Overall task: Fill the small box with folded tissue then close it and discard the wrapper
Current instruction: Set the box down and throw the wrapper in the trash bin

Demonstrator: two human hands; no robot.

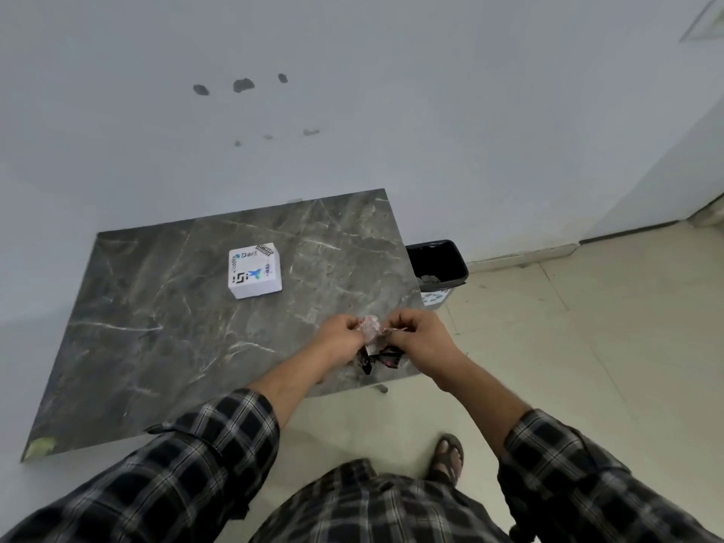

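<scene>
A small white box point(254, 273) covered in stickers sits shut on the dark marble table point(156, 307), near its middle. Over the table's near right corner, my left hand point(340, 339) and my right hand point(417, 337) both pinch a crumpled pinkish tissue packet point(371, 327). Its dark printed wrapper point(382, 358) hangs down below my fingers. The box lies well apart from both hands, up and to the left.
A black waste bin point(438, 262) with paper scraps inside stands on the tiled floor just past the table's right edge. A pale wall rises behind the table. My sandalled foot point(446, 456) is on the floor below.
</scene>
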